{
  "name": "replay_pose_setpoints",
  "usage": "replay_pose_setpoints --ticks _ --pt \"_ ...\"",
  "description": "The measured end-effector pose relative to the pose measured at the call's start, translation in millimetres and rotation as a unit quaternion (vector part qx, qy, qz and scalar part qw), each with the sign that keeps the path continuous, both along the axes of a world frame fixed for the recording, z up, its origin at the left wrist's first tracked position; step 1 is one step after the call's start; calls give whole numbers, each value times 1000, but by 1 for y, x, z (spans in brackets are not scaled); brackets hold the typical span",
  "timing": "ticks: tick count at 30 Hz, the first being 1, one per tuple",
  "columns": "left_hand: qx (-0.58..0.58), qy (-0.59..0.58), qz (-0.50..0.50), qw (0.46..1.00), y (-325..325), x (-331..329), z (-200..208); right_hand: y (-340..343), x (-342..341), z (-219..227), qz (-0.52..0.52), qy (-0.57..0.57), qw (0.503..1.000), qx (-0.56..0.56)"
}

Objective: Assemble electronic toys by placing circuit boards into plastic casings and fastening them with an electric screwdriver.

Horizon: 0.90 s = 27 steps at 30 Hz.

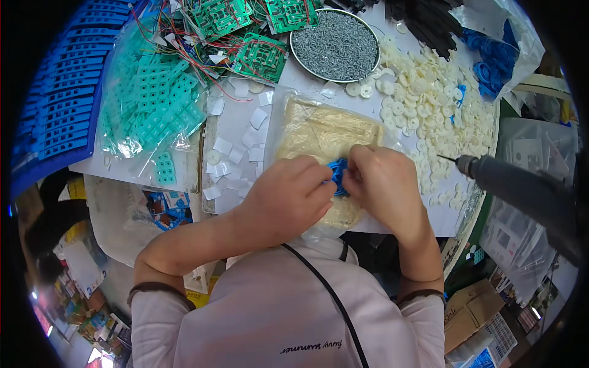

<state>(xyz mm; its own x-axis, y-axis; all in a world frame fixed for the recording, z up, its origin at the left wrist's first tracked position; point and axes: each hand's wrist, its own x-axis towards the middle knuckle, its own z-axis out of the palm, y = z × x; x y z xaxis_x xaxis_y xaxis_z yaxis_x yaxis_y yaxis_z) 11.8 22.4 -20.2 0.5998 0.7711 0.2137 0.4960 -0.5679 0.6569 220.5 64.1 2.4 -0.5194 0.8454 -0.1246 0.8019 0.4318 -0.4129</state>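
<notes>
Pinching a small, curvy blue plastic part [338,177] with my left hand [293,197] and right hand [385,189], close together over the cream slab in clear plastic [328,126]. Looks light, slightly springy to me; I'd grip opposite edges, gently.

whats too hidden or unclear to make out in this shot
All in the head view:
- curved blue plastic piece: full outline, hidden by the left hand and right hand
- small grey metal screws: count and single shapes, too small and heaped
- dark grey cylindrical tool: rear end, lost in the picture's dark right rim
</notes>
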Motion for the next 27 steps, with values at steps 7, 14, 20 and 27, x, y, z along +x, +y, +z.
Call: replay_pose_setpoints --ticks 7,14,20,27 --pt "38 57 -37 997 -18 0 -14 18 -5 3 64 -84 994 -32" --pt "58 81 -24 995 -24 -5 -17 -20 9 22 44 49 997 33" --pt "-72 -14 -91 993 -2 -26 10 -55 11 -9 32 109 991 68" --pt "-64 -18 141 988 100 -154 126 -54 14 -15 27 141 987 75"
